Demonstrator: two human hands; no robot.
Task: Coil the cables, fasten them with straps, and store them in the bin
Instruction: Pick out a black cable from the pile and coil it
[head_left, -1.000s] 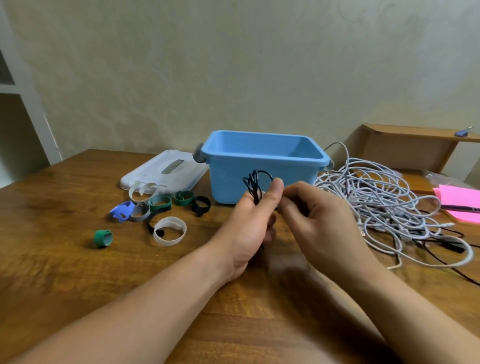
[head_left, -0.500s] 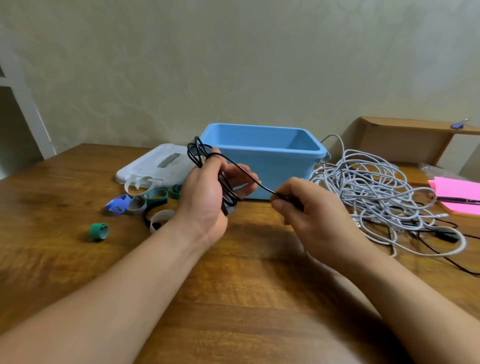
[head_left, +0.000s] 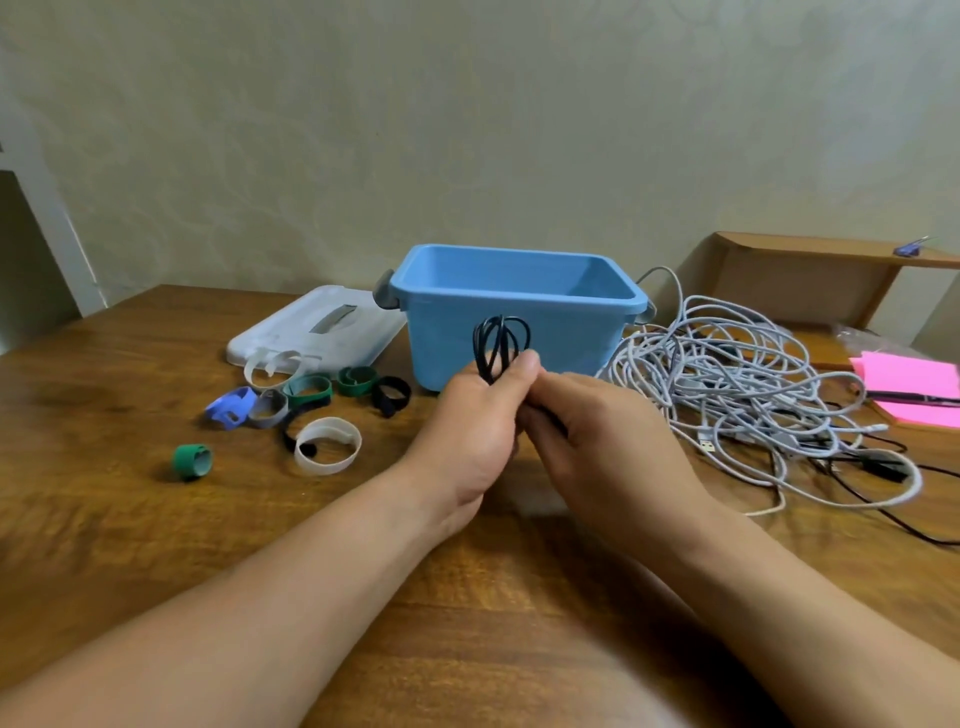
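Soft even indoor light, faint shadows, wide-angle edge distortion

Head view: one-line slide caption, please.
Left hand and right hand hold a coiled black cable before the blue plastic bin; strap rings left, tangled white cables right.

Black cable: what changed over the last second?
The right hand drew a strand of the black cable out rightward, then came back against the left hand, taking up the slack. The left hand gripped it throughout, swinging left and back. Unmoved: bin, straps, white cable heap.
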